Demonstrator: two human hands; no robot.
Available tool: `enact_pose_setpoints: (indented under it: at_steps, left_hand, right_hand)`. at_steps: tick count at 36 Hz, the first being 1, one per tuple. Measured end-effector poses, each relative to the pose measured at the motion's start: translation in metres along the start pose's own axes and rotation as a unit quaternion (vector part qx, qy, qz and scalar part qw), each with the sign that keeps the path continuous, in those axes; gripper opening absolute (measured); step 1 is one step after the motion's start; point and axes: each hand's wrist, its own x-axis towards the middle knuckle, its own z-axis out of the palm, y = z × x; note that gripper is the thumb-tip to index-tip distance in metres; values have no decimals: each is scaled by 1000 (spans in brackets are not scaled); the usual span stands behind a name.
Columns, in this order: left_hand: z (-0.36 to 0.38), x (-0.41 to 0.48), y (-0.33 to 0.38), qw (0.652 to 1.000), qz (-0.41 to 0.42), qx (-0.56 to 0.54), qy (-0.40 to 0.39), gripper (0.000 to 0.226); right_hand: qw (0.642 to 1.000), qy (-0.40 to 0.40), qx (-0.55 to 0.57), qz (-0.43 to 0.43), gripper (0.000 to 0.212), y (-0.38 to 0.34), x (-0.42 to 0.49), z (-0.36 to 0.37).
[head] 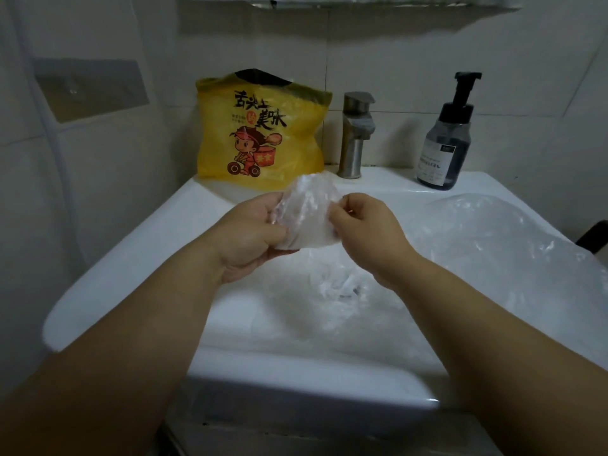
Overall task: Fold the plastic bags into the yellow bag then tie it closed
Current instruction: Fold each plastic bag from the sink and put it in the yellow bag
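The left hand [250, 238] is curled round the lower left side of a small crumpled clear plastic bag [306, 209], thumb on the front and fingers behind. The right hand [365, 232] pinches the bag's right edge between thumb and fingertips. So both hands are clamped on this 1 bag. They hold it in the air over the basin of the white ceramic sink [131, 258], and it is gathered into a compact wad rather than spread flat.

Beyond the hands, the yellow plastic bag with a cartoon print [260, 133] stands upright on the sink's back rim against the tiled wall, just left of the brushed metal tap [355, 136]. Its mouth gapes open at the top, untied. It looks bulged, but what it holds cannot be made out.

Below the hands, a loose clear bag [339, 284] lies crumpled in the basin. A large clear plastic sheet [493, 238] is draped over the sink's right side. A dark pump bottle of soap [447, 139] stands on the back rim, right of the tap.

The task looks partway through. 1 bag is folded down in the hands but is not yet in the yellow bag. At least 2 more pieces of plastic lie unfolded, and the tying comes after those.
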Motion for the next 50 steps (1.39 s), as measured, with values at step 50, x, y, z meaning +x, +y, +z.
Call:
enact_pose_setpoints:
  at_steps: [50]
  left_hand:
    - [0, -6, 10, 993, -53, -108, 10, 28]
  right_hand:
    - [903, -159, 388, 92, 31, 3, 10, -26]
